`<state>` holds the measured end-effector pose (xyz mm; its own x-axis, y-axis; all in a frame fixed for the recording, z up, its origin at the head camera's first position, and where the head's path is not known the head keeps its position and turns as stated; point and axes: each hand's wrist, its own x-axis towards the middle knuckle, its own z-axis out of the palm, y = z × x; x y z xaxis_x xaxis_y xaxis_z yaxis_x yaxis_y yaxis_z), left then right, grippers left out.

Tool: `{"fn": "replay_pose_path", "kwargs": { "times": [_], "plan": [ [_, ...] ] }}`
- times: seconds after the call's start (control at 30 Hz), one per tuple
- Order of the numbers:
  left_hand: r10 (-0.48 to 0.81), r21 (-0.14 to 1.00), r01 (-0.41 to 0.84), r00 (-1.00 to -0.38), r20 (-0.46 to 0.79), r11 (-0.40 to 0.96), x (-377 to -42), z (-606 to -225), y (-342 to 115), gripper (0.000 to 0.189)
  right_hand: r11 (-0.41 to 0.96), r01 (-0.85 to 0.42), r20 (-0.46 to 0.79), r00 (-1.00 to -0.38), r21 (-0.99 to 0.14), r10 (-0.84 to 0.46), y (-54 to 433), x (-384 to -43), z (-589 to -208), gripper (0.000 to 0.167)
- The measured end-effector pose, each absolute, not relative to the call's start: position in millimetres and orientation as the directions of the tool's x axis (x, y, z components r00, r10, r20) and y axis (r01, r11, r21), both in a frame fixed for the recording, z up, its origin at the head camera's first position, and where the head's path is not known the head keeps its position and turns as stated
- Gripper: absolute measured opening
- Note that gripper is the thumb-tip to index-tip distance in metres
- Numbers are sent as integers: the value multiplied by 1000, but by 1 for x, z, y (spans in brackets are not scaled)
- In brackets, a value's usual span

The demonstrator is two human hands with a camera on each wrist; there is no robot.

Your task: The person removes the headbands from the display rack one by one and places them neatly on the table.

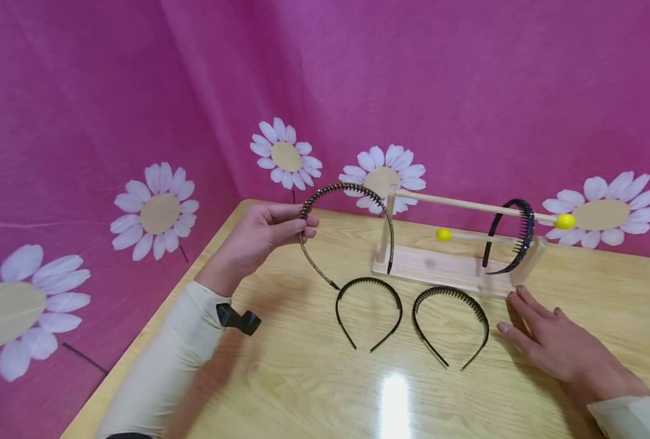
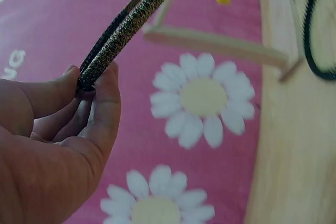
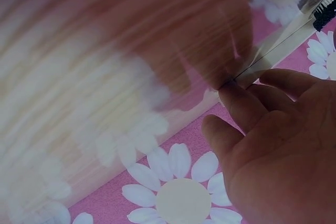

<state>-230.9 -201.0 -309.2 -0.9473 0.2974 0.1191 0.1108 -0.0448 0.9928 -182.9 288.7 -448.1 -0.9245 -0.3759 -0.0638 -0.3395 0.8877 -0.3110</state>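
My left hand (image 1: 263, 236) pinches one side of a dark headband (image 1: 342, 186) with a gold-patterned band, holding it raised with its ends pointing down. In the left wrist view, thumb and fingers close on this headband (image 2: 137, 22). My right hand (image 1: 566, 346) lies low over the table, fingers extended, its fingertips at the front right corner of a wooden stand (image 1: 429, 262). A black toothed headband (image 1: 528, 230) hangs on the stand's upper rod near its yellow tip. Two more black headbands, a left one (image 1: 370, 280) and a right one (image 1: 451, 290), lie on the table between the hands.
The stand has an upper rod (image 1: 467, 205) and a lower rod (image 1: 475, 238), each tipped with a yellow knob, pointing opposite ways. Behind the wooden table (image 1: 303, 378) hangs a pink cloth (image 1: 440, 79) with white flowers, also along the left side.
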Motion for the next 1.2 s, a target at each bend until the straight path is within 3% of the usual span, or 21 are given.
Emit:
{"fn": "replay_pose_path", "kwargs": {
  "times": [0.4, 0.7, 1.2],
  "plan": [
    [266, 993, -58, -960, -82, 98, -244, -330, -244, 36, 886, -333, -71, -925, -324, -373, 293, -187, -452, 75],
    [263, 965, -217, -932, -249, 145, -250, -349, -269, 37, 877, -349, -61, -919, -330, -388, 292, -189, -453, 74],
    [297, 920, -232, -897, -328, 317, -259, -372, -280, 32, 881, -345, -63, -922, -324, -383, 292, -188, -453, 74]
  ]
}}
